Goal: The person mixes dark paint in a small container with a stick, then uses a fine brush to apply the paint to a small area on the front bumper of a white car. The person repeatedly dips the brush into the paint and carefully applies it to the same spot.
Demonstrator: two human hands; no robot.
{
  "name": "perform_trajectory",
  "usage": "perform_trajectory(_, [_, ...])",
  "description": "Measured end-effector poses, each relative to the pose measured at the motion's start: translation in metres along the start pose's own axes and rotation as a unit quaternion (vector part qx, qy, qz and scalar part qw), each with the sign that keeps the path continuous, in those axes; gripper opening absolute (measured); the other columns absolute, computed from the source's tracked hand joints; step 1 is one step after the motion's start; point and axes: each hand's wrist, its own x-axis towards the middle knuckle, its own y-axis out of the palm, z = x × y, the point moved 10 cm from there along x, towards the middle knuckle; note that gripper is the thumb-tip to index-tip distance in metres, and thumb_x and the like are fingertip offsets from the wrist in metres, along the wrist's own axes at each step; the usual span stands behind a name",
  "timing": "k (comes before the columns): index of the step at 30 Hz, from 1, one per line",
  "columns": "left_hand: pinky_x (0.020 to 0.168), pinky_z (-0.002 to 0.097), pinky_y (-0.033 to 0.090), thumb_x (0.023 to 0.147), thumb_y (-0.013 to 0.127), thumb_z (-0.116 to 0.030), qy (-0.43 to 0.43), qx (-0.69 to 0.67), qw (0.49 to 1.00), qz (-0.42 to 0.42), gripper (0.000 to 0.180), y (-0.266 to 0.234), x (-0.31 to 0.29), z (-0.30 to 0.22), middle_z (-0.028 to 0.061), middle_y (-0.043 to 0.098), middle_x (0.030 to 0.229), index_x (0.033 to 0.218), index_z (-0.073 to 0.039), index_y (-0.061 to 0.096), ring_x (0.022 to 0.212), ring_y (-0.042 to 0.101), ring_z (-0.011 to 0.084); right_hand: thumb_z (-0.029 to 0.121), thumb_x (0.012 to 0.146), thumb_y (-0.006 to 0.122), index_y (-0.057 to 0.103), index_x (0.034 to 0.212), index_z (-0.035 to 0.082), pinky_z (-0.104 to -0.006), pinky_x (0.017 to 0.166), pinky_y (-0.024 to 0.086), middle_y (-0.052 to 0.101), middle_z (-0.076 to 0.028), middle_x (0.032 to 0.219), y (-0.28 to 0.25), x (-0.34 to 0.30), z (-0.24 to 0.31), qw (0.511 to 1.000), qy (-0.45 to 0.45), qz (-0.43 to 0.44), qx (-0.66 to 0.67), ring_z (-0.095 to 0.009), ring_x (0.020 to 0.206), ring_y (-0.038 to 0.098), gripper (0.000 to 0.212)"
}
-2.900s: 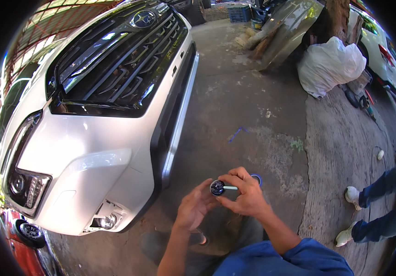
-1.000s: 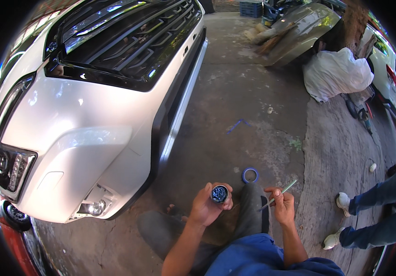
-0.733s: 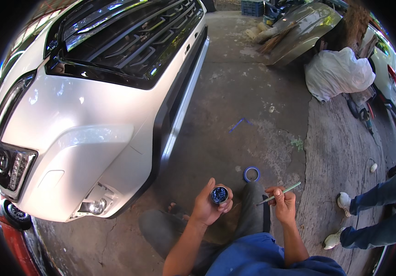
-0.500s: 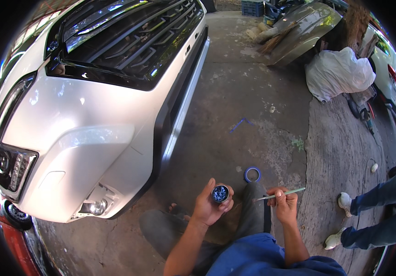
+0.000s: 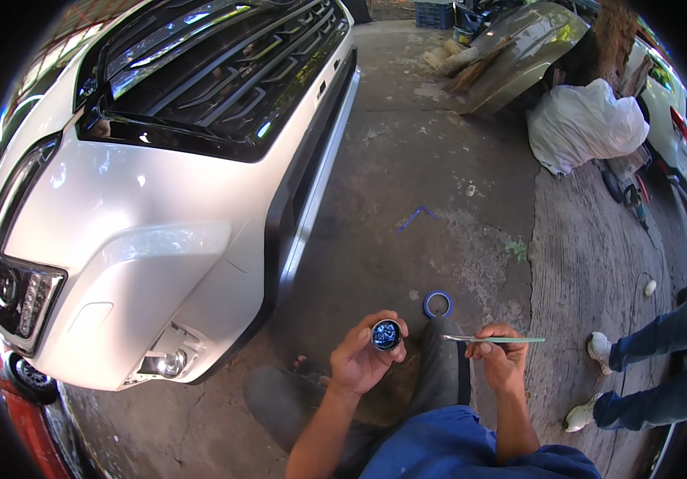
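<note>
My left hand [image 5: 362,359] is closed around a small round pot [image 5: 386,335], its open top facing up and a dark, glossy blue-black content showing inside. To its right, my right hand [image 5: 501,357] pinches a thin paintbrush [image 5: 511,340] with a pale green handle. The brush lies nearly level, its tip pointing left toward the pot but apart from it. A blue roll of tape [image 5: 438,304] rests on the ground just beyond my knee. On my left stands the front of a white car [image 5: 144,191], with a black grille, headlight and fog lamp; neither hand touches it.
A person in jeans [image 5: 655,339] and light shoes stands at the right. Farther back are a white sack [image 5: 587,128], a power tool [image 5: 635,203] with a cord, a loose car panel [image 5: 523,52] and a blue crate [image 5: 434,14]. Blue tape strips [image 5: 418,217] lie on the concrete.
My right hand has shifted slightly right, and the brush has turned from slanted to nearly level. My left hand has tilted and moved the pot slightly right.
</note>
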Motion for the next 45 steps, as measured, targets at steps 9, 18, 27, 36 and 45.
perform_trajectory(9, [0.09, 0.043, 0.054, 0.098, 0.066, -0.024, 0.04, 0.049, 0.998, 0.011, 0.051, 0.002, 0.001, -0.008, 0.0285, 0.062, 0.134, 0.143, -0.002, 0.061, 0.106, 0.07, 0.034, 0.006, 0.101, 0.072, 0.07, 0.107, -0.004, -0.0372, 0.067, 0.062, 0.072, -0.013, 0.078, 0.001, -0.001, 0.001, 1.0, 0.01, -0.017, -0.011, -0.021, 0.068, 0.072, 0.012])
perform_trajectory(18, [0.093, 0.0428, 0.056, 0.095, 0.07, -0.018, 0.081, 0.136, 0.987, -0.034, 0.051, -0.001, 0.0, -0.015, 0.0274, 0.062, 0.134, 0.143, -0.005, 0.063, 0.108, 0.07, 0.0352, 0.008, 0.1, 0.075, 0.071, 0.111, -0.003, -0.0342, 0.074, 0.062, 0.075, -0.014, 0.087, 0.026, -0.001, 0.031, 0.997, -0.05, -0.021, -0.055, -0.021, 0.08, 0.074, 0.016])
perform_trajectory(27, [0.08, 0.0378, 0.053, 0.11, 0.057, -0.034, 0.037, 0.16, 0.985, -0.057, 0.048, -0.001, 0.001, -0.009, 0.0204, 0.069, 0.108, 0.139, 0.003, 0.062, 0.09, 0.066, 0.024, 0.0, 0.093, 0.077, 0.072, 0.108, 0.0, -0.0332, 0.069, 0.054, 0.075, -0.013, 0.097, 0.092, 0.018, 0.068, 0.955, -0.107, 0.142, -0.237, -0.022, 0.081, 0.071, 0.016])
perform_trajectory(36, [0.069, 0.0336, 0.051, 0.112, 0.05, -0.038, -0.016, 0.113, 0.987, -0.112, 0.051, -0.013, -0.004, -0.001, 0.017, 0.069, 0.096, 0.126, 0.008, 0.066, 0.076, 0.063, 0.0203, -0.001, 0.088, 0.076, 0.075, 0.102, 0.0, -0.0315, 0.067, 0.049, 0.073, -0.013, 0.093, 0.122, 0.04, 0.065, 0.944, -0.13, 0.211, -0.218, -0.019, 0.078, 0.066, 0.014])
perform_trajectory(45, [0.059, 0.0309, 0.044, 0.111, 0.051, -0.043, -0.045, 0.148, 0.98, -0.126, 0.055, -0.021, -0.004, 0.004, 0.0096, 0.065, 0.08, 0.114, 0.009, 0.069, 0.065, 0.058, 0.0168, 0.0, 0.091, 0.073, 0.075, 0.103, 0.0, -0.0321, 0.071, 0.051, 0.074, -0.009, 0.093, 0.127, 0.046, 0.043, 0.949, -0.052, 0.227, -0.213, -0.017, 0.081, 0.068, 0.012])
